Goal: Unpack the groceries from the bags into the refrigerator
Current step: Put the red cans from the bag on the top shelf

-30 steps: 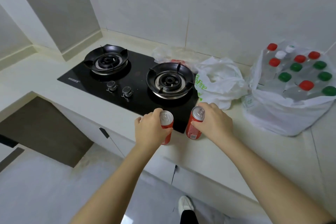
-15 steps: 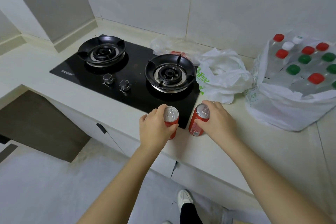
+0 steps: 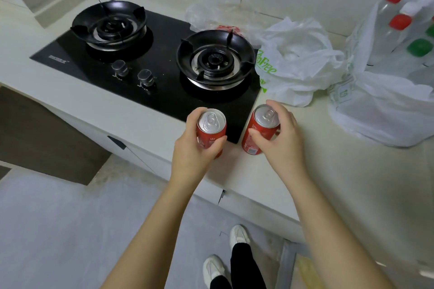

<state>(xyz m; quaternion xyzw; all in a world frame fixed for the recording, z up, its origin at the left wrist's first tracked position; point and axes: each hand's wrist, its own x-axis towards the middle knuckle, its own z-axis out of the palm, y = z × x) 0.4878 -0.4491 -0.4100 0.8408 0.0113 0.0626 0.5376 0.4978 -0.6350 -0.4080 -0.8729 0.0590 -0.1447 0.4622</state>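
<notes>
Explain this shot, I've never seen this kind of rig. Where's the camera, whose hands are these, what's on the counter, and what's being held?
There is no robot here, just a person working with bare hands. One wide-angle camera worn on the head looks forward and down, so the arms enter from the bottom edge and the person's shoes show below.

The left hand grips one red drink can. The right hand grips a second red can by the near corner of the black gas hob. Both cans are upright.

On the pale counter, right of the hob, lie a crumpled white bag with green print and a bigger bag holding bottles with red and green caps. A clear bag lies behind the right burner. No refrigerator is in view.
</notes>
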